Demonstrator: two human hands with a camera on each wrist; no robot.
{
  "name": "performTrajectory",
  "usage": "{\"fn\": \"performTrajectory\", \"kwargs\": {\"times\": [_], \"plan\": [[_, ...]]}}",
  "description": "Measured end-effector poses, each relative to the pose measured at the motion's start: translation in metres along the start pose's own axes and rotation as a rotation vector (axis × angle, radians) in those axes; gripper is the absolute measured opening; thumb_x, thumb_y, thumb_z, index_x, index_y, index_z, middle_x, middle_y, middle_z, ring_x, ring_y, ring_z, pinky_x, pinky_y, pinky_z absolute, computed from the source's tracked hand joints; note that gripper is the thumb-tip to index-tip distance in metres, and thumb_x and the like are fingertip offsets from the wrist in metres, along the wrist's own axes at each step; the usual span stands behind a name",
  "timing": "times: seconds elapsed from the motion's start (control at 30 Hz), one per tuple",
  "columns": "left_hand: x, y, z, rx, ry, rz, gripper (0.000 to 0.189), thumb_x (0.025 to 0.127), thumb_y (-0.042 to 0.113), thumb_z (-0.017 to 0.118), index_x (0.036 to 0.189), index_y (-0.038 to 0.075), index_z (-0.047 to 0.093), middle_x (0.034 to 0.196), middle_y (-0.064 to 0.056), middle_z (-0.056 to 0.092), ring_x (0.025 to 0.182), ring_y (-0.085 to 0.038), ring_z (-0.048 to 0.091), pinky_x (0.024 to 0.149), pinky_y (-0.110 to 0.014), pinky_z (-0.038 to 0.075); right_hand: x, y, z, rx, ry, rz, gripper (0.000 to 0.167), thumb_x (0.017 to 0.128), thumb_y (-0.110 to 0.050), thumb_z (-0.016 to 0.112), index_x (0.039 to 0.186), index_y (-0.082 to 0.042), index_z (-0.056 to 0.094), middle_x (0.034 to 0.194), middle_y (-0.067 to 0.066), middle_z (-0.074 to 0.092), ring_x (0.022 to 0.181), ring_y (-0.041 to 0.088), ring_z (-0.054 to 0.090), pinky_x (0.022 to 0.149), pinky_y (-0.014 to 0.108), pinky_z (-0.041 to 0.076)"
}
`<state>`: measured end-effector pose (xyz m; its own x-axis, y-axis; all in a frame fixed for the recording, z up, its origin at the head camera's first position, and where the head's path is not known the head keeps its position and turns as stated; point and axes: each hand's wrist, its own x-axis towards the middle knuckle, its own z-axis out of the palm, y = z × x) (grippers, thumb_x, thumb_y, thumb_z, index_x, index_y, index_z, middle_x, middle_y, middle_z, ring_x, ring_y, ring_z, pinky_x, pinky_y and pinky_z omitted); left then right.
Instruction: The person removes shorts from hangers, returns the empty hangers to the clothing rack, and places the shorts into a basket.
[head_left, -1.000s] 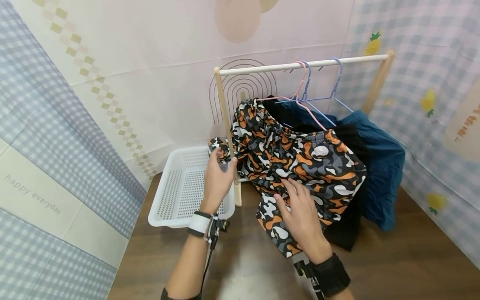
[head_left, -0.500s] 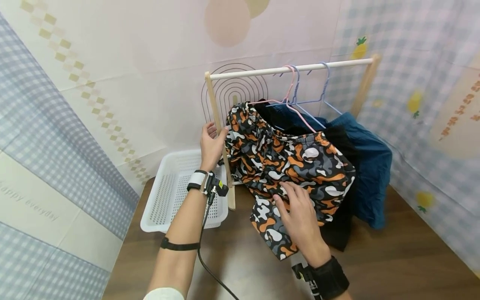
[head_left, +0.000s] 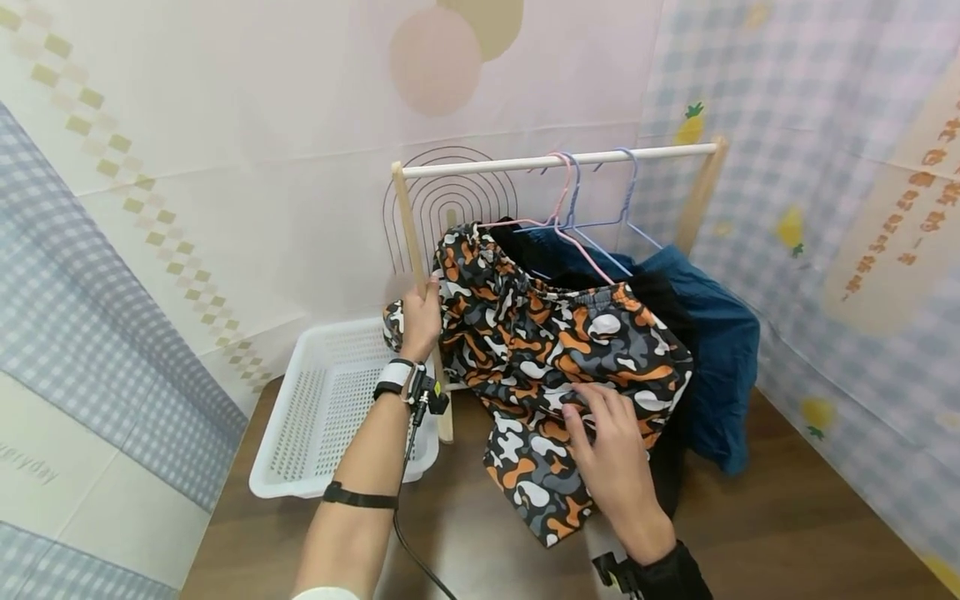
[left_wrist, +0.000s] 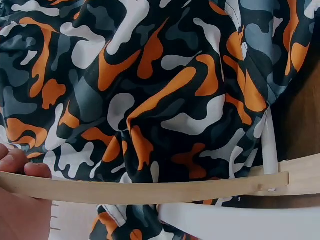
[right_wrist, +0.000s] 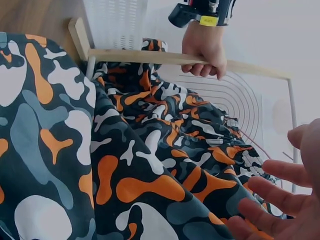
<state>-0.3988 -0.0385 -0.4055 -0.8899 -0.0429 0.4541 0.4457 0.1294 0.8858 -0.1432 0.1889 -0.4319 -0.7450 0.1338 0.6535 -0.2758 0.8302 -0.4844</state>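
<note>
Camouflage-print shorts (head_left: 585, 358) in orange, white, grey and black hang from a pink hanger (head_left: 561, 196) on a small clothes rack. My left hand (head_left: 422, 325) grips the rack's left wooden post (head_left: 407, 221); the right wrist view shows its fingers (right_wrist: 200, 68) curled round the wood. Part of the shorts (right_wrist: 155, 45) sticks out past the post toward the basket. My right hand (head_left: 617, 458) is in front of the shorts with its fingers apart, holding nothing. Whether its fingertips touch the cloth, I cannot tell.
A white perforated basket (head_left: 273, 442) stands on the brown table (head_left: 487, 575), left of the rack. Blue hangers (head_left: 630, 187) hang from the white rail (head_left: 487, 167). Behind the camouflage shorts hang a black garment (head_left: 675, 304) and a blue garment (head_left: 720, 358).
The left hand was open beside the post, rose along it, and now grips it. My right hand stays by the shorts. The head view has shifted, moving the scene left and slightly down.
</note>
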Motion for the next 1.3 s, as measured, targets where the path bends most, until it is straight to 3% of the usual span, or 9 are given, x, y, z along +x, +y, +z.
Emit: {"fn": "performTrajectory", "kwargs": {"times": [0.2,0.33,0.43,0.63,0.8,0.93,1.03,1.17,1.3], "plan": [[0.000,0.001,0.002,0.025,-0.041,-0.022,0.055,0.116,0.033,0.042,0.065,0.014,0.033,0.052,0.003,0.026,0.039,-0.012,0.020,0.038,-0.029,0.019,0.012,0.007,-0.012,0.009,0.158,-0.111,0.023,0.099,-0.006,0.072,0.120,0.004,0.072,0.118,0.022,0.067,0.107,0.040,0.057,0.090,0.052,0.047],[0.004,0.004,-0.002,0.024,-0.024,-0.010,0.051,0.115,0.027,0.043,0.067,0.014,0.032,0.053,0.003,0.025,0.040,-0.012,0.019,0.039,-0.028,0.019,0.040,0.009,-0.029,-0.005,0.306,-0.206,0.022,0.102,-0.007,0.067,0.118,0.006,0.072,0.117,0.026,0.067,0.107,0.047,0.056,0.091,0.055,0.042],[0.008,0.009,-0.007,0.024,-0.018,0.009,0.051,0.115,0.032,0.042,0.068,0.015,0.033,0.054,0.004,0.025,0.041,-0.011,0.020,0.039,-0.028,0.019,0.064,0.011,-0.045,-0.079,0.336,-0.204,0.028,0.106,-0.013,0.063,0.124,0.007,0.069,0.123,0.029,0.062,0.112,0.050,0.051,0.094,0.057,0.040],[0.005,0.007,-0.010,0.023,-0.033,-0.011,0.054,0.115,0.033,0.041,0.066,0.014,0.031,0.053,0.003,0.025,0.040,-0.012,0.019,0.039,-0.029,0.019,0.085,0.019,-0.065,-0.245,0.191,-0.071,0.038,0.106,-0.019,0.066,0.135,0.006,0.062,0.124,0.032,0.059,0.109,0.051,0.051,0.091,0.062,0.044],[0.000,0.001,-0.004,0.033,-0.058,-0.047,0.055,0.115,0.038,0.041,0.067,0.014,0.030,0.053,0.004,0.024,0.040,-0.012,0.018,0.039,-0.028,0.019,0.093,0.024,-0.071,-0.328,0.029,-0.002,0.043,0.109,-0.030,0.063,0.133,0.006,0.062,0.111,0.030,0.065,0.087,0.047,0.063,0.070,0.063,0.050],[-0.004,0.000,0.004,0.046,-0.049,-0.060,0.056,0.115,0.044,0.040,0.068,0.014,0.032,0.054,0.004,0.024,0.040,-0.013,0.018,0.040,-0.029,0.020,0.105,0.036,-0.074,-0.335,-0.083,-0.005,0.042,0.111,-0.040,0.055,0.110,0.001,0.063,0.081,0.018,0.058,0.057,0.033,0.054,0.048,0.047,0.041],[-0.007,0.000,0.007,0.056,-0.042,-0.053,0.057,0.114,0.047,0.039,0.069,0.014,0.032,0.055,0.004,0.024,0.041,-0.012,0.018,0.040,-0.029,0.021,0.114,0.043,-0.074,-0.314,-0.166,-0.008,0.045,0.113,-0.046,0.046,0.090,-0.007,0.051,0.066,0.007,0.041,0.049,0.023,0.041,0.047,0.036,0.030],[-0.011,-0.002,0.009,0.061,-0.023,-0.050,0.057,0.114,0.049,0.039,0.070,0.013,0.033,0.055,0.004,0.024,0.041,-0.013,0.018,0.040,-0.029,0.022,0.120,0.050,-0.072,-0.258,-0.224,-0.021,0.046,0.115,-0.045,0.039,0.087,-0.009,0.044,0.063,0.004,0.035,0.047,0.021,0.037,0.047,0.034,0.028],[-0.012,-0.001,0.013,0.064,-0.002,-0.048,0.054,0.114,0.049,0.039,0.073,0.013,0.035,0.056,0.003,0.025,0.042,-0.012,0.018,0.040,-0.029,0.022,0.123,0.056,-0.070,-0.218,-0.193,-0.051,0.042,0.115,-0.038,0.041,0.088,-0.007,0.047,0.062,0.004,0.035,0.046,0.021,0.036,0.047,0.034,0.028]]}}
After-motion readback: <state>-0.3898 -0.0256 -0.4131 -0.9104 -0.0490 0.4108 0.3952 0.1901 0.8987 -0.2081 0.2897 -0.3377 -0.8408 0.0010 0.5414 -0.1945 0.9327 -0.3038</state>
